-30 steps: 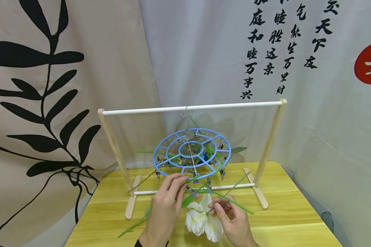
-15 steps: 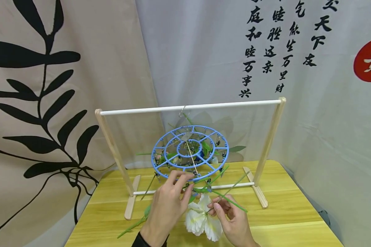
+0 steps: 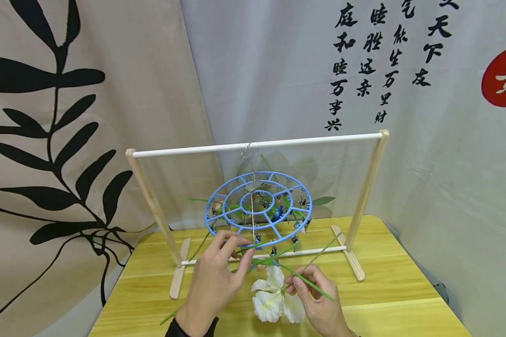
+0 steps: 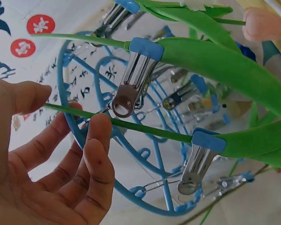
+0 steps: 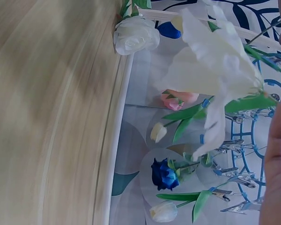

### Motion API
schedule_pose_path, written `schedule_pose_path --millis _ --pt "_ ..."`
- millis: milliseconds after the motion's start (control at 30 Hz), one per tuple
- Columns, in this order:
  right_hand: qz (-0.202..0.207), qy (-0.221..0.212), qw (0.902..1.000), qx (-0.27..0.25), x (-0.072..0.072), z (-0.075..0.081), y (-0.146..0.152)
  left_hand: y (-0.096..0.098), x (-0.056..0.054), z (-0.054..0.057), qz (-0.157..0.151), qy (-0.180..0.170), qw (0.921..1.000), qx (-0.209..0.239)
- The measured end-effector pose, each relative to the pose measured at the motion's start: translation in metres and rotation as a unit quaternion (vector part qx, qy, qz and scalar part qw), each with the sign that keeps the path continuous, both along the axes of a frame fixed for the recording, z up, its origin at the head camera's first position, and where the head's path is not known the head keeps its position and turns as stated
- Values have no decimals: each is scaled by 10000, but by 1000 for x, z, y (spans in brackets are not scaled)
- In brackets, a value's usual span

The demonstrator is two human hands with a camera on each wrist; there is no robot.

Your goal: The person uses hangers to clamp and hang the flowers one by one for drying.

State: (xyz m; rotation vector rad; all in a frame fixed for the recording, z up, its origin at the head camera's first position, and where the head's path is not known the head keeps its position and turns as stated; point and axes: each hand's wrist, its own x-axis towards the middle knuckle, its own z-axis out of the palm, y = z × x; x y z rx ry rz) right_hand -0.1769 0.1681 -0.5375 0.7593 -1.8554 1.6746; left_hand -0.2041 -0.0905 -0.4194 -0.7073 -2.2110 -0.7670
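Note:
A round blue clip hanger point(image 3: 257, 214) hangs over the table with artificial flowers in its metal clips. My left hand point(image 3: 215, 276) is at its front rim. In the left wrist view the rim passes between thumb and forefinger, and the fingers touch a green stem point(image 4: 150, 131) held by a clip point(image 4: 194, 164). My right hand point(image 3: 320, 299) pinches the thin stem of a white artificial flower point(image 3: 270, 306), whose bloom faces up just below the hanger. In the right wrist view this white bloom point(image 5: 210, 65) partly hides the clips behind it.
A wooden stand with a white top bar point(image 3: 312, 141) carries the hanger on the wooden table point(image 3: 388, 262). Its lower bar point(image 3: 316, 252) crosses behind my hands. A blue rose point(image 5: 164, 174) and a white rose point(image 5: 136, 35) hang among the other flowers. A printed curtain point(image 3: 152, 70) stands behind.
The hanger has turned, its front clips shifting left along with my left hand. My right hand and the white flower stay almost in place. The head view has shifted slightly.

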Motion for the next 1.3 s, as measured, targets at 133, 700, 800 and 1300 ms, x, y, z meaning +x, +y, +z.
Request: schedule_pose_path --millis 133,700,800,1300 --pt "63 42 10000 -17 0 -1 -1 -9 -2 0 16 48 10000 75" --pt "174 72 9998 39 3 6 -7 -20 2 6 -268 -12 9986 453" --pt "40 181 9997 137 2 5 -7 -19 4 9 -267 2 9984 496" --pt "88 51 9999 113 2 4 -8 -33 2 18 -605 -92 9951 775"
